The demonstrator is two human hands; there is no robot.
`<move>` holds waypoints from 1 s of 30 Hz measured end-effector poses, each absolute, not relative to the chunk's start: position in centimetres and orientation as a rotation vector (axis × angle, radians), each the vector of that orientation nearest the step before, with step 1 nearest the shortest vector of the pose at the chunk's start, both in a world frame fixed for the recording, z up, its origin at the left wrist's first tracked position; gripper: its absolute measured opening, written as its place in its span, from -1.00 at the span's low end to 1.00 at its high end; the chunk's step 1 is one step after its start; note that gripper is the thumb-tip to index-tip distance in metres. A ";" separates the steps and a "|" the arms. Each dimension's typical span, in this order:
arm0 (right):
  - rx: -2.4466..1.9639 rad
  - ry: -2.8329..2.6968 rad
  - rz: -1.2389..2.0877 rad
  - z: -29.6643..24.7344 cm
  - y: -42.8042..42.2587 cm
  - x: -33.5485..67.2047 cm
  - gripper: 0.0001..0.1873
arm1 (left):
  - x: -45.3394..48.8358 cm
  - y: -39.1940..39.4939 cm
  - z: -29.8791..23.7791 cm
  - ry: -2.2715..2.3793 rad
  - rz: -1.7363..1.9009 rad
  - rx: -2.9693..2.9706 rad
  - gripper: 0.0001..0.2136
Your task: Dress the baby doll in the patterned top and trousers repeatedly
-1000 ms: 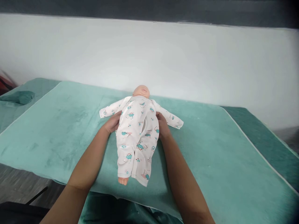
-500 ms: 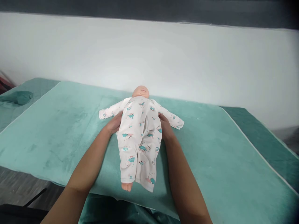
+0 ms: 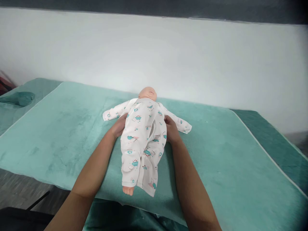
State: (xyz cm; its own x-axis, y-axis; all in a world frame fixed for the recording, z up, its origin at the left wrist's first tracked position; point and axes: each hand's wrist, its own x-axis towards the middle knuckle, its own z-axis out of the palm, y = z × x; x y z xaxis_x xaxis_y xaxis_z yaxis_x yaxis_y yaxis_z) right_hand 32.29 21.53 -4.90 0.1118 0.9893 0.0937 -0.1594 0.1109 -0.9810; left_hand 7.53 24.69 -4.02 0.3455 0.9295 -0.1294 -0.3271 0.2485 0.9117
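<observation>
Doll [image 3: 142,141] nudged back on green blanket [image 3: 60,138]

Two bare forearms reach forward from the bottom of the view, converging slightly. The left hand [image 3: 118,125] and right hand [image 3: 171,129] face each other, palms inward, fingers curled and partly hidden, wrists straight.

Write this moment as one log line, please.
left hand: on doll's side | right hand: on other side | doll: face-up on green blanket
</observation>
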 end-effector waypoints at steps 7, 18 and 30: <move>-1.179 -1.051 1.072 -5.3 22.1 32.1 -0.75 | 8.3 24.4 -3.5 0.839 1.059 0.983 -0.38; -1.458 -1.222 0.675 -6.0 22.2 32.0 -0.70 | 8.9 25.0 -5.0 0.981 1.089 1.044 -0.60; -1.403 -1.297 0.652 -6.5 22.6 32.6 -0.70 | 8.8 25.4 -5.1 1.345 1.370 1.360 -0.78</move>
